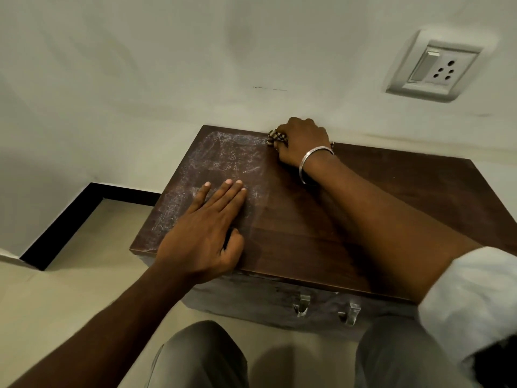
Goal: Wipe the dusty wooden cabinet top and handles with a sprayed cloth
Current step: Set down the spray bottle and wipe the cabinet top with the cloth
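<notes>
Cloth [276, 138]: soft, light; bunched at cabinet top's [307, 219] back edge; best held wadded.
Right hand [303, 142]: grip closed around cloth.
Left hand [204, 233]: flat, open, on dusty half.
Handles [326, 309]: below front edge.

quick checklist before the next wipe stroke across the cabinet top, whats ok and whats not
1. Cloth in hand: ok, the right hand is closed on a bunched cloth at the back edge by the wall.
2. Cabinet steadied: ok, the left hand lies flat on the cabinet top.
3. Stroke path free: not ok, the left hand rests on the dusty patch.
4. Right side wiped: ok, it looks dark and clean.
5. Handles wiped: cannot tell.
6. Cloth damp: cannot tell.
</notes>
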